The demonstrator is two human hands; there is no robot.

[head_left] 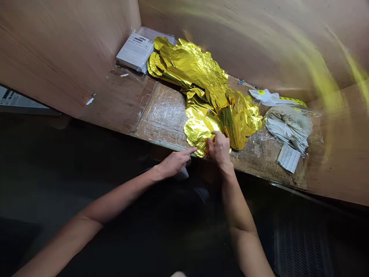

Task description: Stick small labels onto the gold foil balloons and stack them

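Note:
A heap of flat gold foil balloons (198, 77) lies across the wooden bench (121, 104), running from the back corner to the front edge. My right hand (220, 149) pinches the near edge of the front gold balloon (198, 132). My left hand (174, 163) sits just left of it at the bench edge, forefinger stretched out and touching the foil, the other fingers curled under.
A stack of white printed packets (135, 50) lies in the back left corner. At the right sit a clear bag of white sticks (288, 127), a small paper slip (288, 157) and white-and-yellow wrapping (273, 98). Plywood walls close in the bench behind and on the left.

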